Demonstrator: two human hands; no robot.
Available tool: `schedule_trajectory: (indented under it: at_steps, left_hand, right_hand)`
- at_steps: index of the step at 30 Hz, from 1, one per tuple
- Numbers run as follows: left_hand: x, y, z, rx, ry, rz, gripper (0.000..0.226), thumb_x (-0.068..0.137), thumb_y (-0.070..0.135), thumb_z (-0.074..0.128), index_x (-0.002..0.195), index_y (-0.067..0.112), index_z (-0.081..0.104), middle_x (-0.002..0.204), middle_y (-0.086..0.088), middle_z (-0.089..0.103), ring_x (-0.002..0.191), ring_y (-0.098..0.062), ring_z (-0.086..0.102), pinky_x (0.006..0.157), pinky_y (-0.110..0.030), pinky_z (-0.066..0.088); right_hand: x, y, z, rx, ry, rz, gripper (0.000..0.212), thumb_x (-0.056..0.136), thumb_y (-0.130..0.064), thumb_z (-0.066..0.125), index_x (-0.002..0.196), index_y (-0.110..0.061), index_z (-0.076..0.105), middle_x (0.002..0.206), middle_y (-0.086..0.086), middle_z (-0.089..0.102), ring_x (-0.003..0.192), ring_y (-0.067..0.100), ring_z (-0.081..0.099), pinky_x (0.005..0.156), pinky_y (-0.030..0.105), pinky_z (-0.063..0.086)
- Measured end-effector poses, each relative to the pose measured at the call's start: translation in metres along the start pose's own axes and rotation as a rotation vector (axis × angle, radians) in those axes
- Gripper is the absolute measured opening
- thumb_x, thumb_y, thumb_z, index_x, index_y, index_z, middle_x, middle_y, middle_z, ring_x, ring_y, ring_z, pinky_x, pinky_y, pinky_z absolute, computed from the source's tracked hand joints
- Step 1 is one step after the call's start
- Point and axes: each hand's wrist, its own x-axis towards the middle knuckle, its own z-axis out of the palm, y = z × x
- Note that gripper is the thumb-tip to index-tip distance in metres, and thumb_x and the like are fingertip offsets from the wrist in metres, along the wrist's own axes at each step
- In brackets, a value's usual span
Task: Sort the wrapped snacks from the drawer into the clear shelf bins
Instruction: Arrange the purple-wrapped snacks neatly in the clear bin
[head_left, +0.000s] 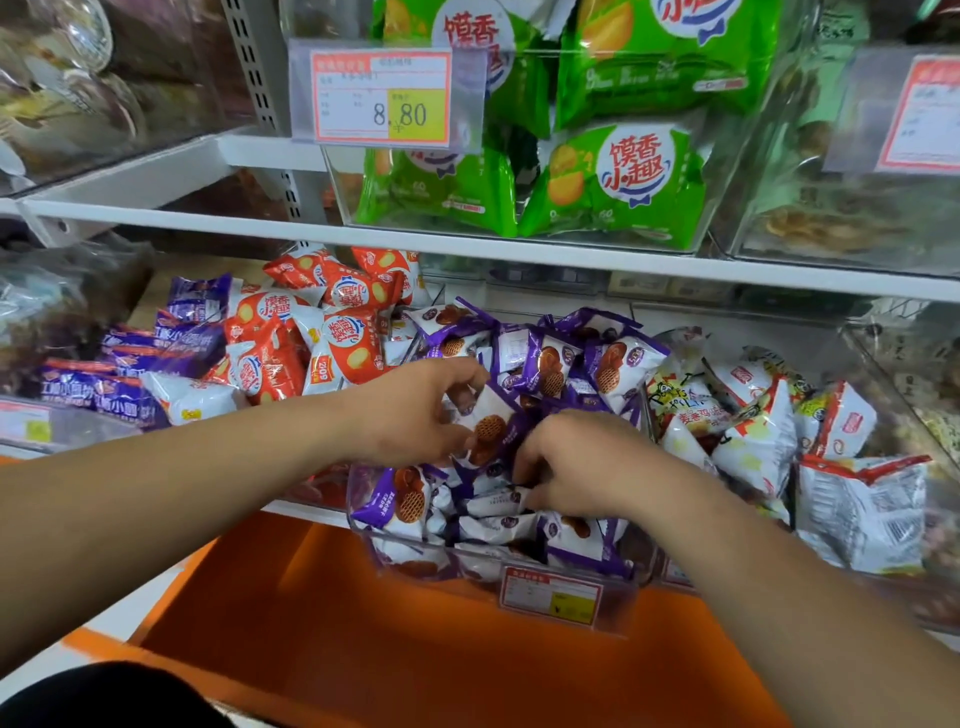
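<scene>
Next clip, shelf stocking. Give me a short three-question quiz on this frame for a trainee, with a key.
1. True or false: the left hand and the right hand are both among the purple-white packs.
2. The packs in the upper bin are: A orange, B green, C purple.
3. Fill in: the price tag on that bin reads ___.
Key: 1 true; 2 B; 3 8.80.

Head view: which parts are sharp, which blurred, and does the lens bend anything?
Head view: the price tag and green packs are sharp; the bags at far left and the bin at far right smear; the left hand and right hand in the purple packs look slightly soft; the shelf edge slants, probably the wide lens.
</scene>
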Motion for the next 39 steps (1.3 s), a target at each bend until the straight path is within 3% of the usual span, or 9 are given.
schedule_trajectory:
  at_steps: [4,8,13,17,19,27,32,36,39]
  left_hand:
    - [0.003,-0.002,0.011,0.039,-0.001,-0.026,0.039,0.082,0.013,0.081,0.111,0.025,0.058,0.096,0.004,0.059,0.074,-0.016,0.063,0.069,-0.043,0.061]
    - [0.003,-0.003,0.014,0.042,0.037,-0.026,0.037,0.076,0.013,0.088,0.103,0.023,0.064,0.093,0.007,0.065,0.072,-0.005,0.061,0.064,-0.026,0.058]
    - [0.006,-0.003,0.018,0.121,-0.067,0.051,0.029,0.08,0.01,0.084,0.104,0.022,0.073,0.086,0.018,0.065,0.075,0.015,0.06,0.062,-0.005,0.045]
    - [0.018,0.0,0.024,0.161,-0.146,0.103,0.027,0.082,0.015,0.083,0.106,0.023,0.073,0.099,0.013,0.069,0.091,-0.004,0.067,0.077,-0.023,0.057]
    - [0.025,0.001,0.024,0.209,-0.207,0.102,0.024,0.084,0.017,0.082,0.105,0.024,0.072,0.096,0.014,0.067,0.09,-0.008,0.066,0.074,-0.024,0.055]
    - [0.033,-0.003,0.03,0.349,-0.393,0.153,0.035,0.097,0.018,0.066,0.128,0.032,0.07,0.123,0.016,0.069,0.09,0.004,0.06,0.073,-0.007,0.038]
    - [0.025,-0.007,0.002,0.181,-0.214,0.147,0.027,0.093,0.007,0.069,0.11,0.026,0.078,0.102,0.018,0.075,0.091,0.009,0.067,0.076,-0.01,0.053]
    - [0.013,-0.012,0.0,0.274,-0.346,0.144,0.04,0.098,0.008,0.059,0.127,0.034,0.07,0.127,0.022,0.068,0.111,0.009,0.061,0.091,-0.012,0.049]
    - [0.016,-0.014,0.002,0.328,-0.403,0.157,0.042,0.099,0.009,0.056,0.13,0.036,0.068,0.131,0.024,0.065,0.106,0.014,0.057,0.091,-0.015,0.047]
  right_hand:
    - [0.005,-0.004,0.013,-0.206,0.064,-0.022,0.02,0.092,-0.041,0.069,0.107,-0.03,0.075,0.103,-0.003,0.067,0.097,0.025,0.061,0.081,0.042,0.057]
    - [0.003,-0.006,0.017,-0.28,0.096,-0.016,0.011,0.095,-0.028,0.065,0.097,-0.027,0.075,0.098,0.001,0.065,0.091,0.028,0.059,0.072,0.037,0.048]
    - [0.0,-0.004,0.016,-0.175,0.103,0.002,0.01,0.092,-0.031,0.065,0.095,-0.025,0.073,0.09,0.0,0.067,0.085,0.027,0.062,0.078,0.043,0.057]
    - [-0.004,-0.004,0.01,-0.061,0.041,0.014,0.013,0.095,-0.036,0.063,0.096,-0.028,0.073,0.09,-0.004,0.069,0.087,0.025,0.063,0.082,0.043,0.056]
    - [-0.005,-0.004,0.007,-0.016,0.024,0.023,0.012,0.095,-0.036,0.064,0.099,-0.031,0.074,0.094,-0.006,0.07,0.09,0.024,0.063,0.084,0.042,0.056]
    - [-0.005,-0.002,0.005,0.109,0.149,0.044,0.015,0.084,-0.039,0.076,0.091,-0.031,0.065,0.09,-0.012,0.062,0.086,0.017,0.061,0.068,0.033,0.049]
    - [-0.008,-0.008,0.005,-0.022,0.048,-0.017,0.029,0.099,-0.045,0.058,0.128,-0.046,0.064,0.123,-0.01,0.067,0.113,0.022,0.061,0.089,0.037,0.052]
    - [-0.008,-0.011,0.004,-0.078,-0.008,-0.048,0.038,0.102,-0.033,0.049,0.134,-0.052,0.058,0.132,-0.014,0.065,0.121,0.022,0.058,0.096,0.039,0.051]
    - [-0.008,-0.011,0.002,-0.052,-0.033,-0.04,0.041,0.1,-0.028,0.049,0.129,-0.053,0.061,0.128,-0.018,0.066,0.119,0.02,0.059,0.096,0.037,0.051]
